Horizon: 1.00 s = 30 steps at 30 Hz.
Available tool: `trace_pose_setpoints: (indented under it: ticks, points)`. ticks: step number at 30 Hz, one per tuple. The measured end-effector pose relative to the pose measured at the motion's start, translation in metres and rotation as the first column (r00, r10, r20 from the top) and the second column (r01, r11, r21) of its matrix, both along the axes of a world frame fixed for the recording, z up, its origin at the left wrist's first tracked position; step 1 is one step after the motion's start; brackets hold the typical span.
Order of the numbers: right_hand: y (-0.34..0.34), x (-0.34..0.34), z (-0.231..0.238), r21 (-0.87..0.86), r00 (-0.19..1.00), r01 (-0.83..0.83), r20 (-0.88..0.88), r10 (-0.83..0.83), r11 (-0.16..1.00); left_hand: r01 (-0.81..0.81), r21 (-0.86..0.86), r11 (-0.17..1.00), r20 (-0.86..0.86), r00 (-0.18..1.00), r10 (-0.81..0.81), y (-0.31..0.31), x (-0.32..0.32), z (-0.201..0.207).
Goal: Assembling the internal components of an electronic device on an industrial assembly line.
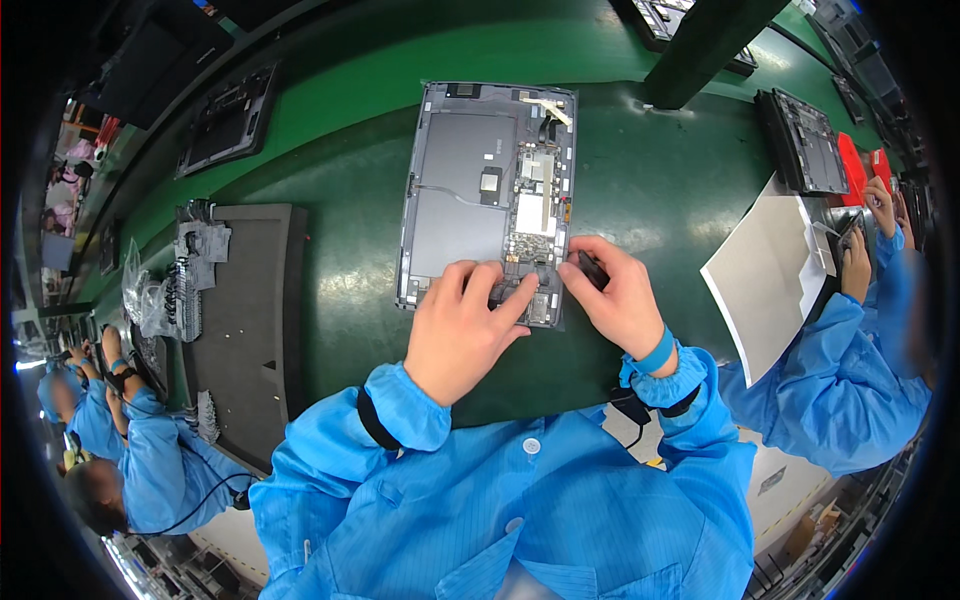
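Observation:
An opened tablet [465,150] lies on the green bench mat in front of me, its inside facing up. A large grey battery fills its left side. A circuit board [537,200] with silver shields runs down its right side. My left hand [462,325] rests over the tablet's lower end, fingers apart, the index finger touching parts near the bottom right. Beside the lower right edge, my right hand [618,295] is closed round a small black object [592,268]. Its kind cannot be made out, since the fingers cover most of it.
To the left, a dark foam tray [245,330] sits beside small wrapped parts [185,280]. A white sheet [765,270] and stacked device housings [805,140] lie at right, near a co-worker's hands [855,265]. A green post [705,55] rises behind the tablet.

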State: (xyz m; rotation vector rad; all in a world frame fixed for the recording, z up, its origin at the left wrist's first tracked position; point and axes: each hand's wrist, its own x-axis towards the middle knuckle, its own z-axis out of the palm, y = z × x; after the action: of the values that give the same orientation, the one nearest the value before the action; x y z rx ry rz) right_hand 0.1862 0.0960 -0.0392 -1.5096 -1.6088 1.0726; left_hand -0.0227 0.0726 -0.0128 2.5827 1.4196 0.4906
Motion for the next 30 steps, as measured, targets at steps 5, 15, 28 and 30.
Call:
trace_pose_setpoints:
  ticks: [5,15,28,30]
  points:
    - [0.000,0.000,0.000,0.011,1.000,-0.006,-0.006,0.006,1.000,-0.040,0.077,0.996,-0.037,0.998,0.043,-0.007,0.007,-0.005]
    - [-0.001,0.021,-0.001,0.135,0.992,0.059,-0.122,-0.043,0.989,-0.032,-0.104,0.994,0.191,0.980,0.052,-0.007,-0.006,-0.003]
    - [-0.003,0.007,0.029,0.324,0.957,-0.219,0.256,0.138,0.920,-0.061,-0.069,0.996,0.120,0.990,0.069,-0.007,-0.001,-0.006]
    - [-0.002,0.005,0.033,0.319,0.941,-0.236,0.312,0.133,0.918,-0.026,-0.138,0.990,0.248,0.967,0.059,-0.005,-0.006,-0.009]
